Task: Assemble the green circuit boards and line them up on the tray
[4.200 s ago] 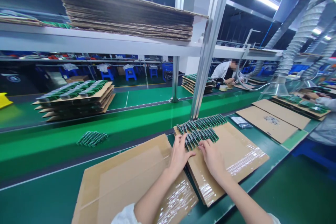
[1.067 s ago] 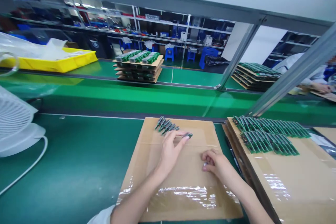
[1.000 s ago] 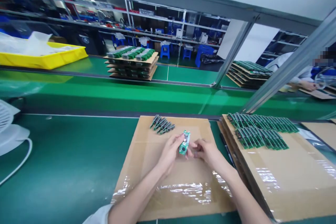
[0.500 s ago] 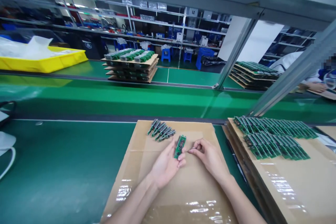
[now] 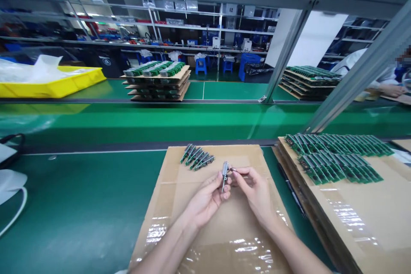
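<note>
My left hand (image 5: 207,199) grips a small circuit board (image 5: 225,174), turned nearly edge-on, above the cardboard sheet (image 5: 192,248). Close against its right side is my right hand (image 5: 253,192), thumb and forefinger pinched at the board's edge on something small and dark that I cannot make out. Beyond the hands, several circuit boards (image 5: 196,157) lean in a short row on the cardboard's far part.
To the right, rows of circuit boards (image 5: 337,158) sit on stacked cardboard (image 5: 362,231), with a pen (image 5: 293,192) beside it. A metal post (image 5: 362,68) slants across the right. Behind stand a board stack (image 5: 157,81) and yellow tray (image 5: 64,85). A co-worker's hand (image 5: 393,90) shows far right.
My left hand has turned the circuit board from face-up to nearly edge-on. My right hand has closed in, its fingertips now at the board.
</note>
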`<state>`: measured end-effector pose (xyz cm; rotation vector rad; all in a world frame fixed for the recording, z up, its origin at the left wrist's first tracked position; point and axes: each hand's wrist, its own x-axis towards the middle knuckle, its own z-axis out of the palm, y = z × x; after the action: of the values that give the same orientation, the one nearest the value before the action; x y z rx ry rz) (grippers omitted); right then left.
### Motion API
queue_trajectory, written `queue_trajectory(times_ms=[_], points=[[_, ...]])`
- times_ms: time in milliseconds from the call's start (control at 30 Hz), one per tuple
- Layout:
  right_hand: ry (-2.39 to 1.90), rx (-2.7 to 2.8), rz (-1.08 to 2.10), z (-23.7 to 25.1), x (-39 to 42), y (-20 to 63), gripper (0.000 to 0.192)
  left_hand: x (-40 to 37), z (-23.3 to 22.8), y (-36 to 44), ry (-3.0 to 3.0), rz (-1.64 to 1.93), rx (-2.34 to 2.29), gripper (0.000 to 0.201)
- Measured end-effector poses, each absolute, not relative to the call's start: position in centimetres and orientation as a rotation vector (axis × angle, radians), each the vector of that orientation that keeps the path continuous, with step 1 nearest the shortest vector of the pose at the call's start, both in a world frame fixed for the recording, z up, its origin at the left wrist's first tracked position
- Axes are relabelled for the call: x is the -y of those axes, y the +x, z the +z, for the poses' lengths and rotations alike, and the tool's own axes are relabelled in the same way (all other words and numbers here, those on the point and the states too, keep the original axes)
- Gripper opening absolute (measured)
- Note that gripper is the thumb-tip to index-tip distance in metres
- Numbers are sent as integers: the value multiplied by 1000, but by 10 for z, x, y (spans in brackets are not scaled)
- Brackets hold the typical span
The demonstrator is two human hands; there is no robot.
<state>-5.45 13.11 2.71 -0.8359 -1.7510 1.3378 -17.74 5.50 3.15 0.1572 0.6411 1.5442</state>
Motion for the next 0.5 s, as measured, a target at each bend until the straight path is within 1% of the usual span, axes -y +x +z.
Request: queue_trajectory(times_ms=[267,333,433,500], points=[[-762,1792,1266,33,-129,-55,12,-57,36,-177,230,1526,-647,29],[-759,1816,1257,33,-129,-54,11,-56,37,-176,243,1531,-674,42],[-756,1819,1316,31,-129,-54,11,-55,39,-175,322,1565,-783,71],[-743,1753,1454,30,-129,-54,14,-55,40,-174,412,1579,-877,78]])
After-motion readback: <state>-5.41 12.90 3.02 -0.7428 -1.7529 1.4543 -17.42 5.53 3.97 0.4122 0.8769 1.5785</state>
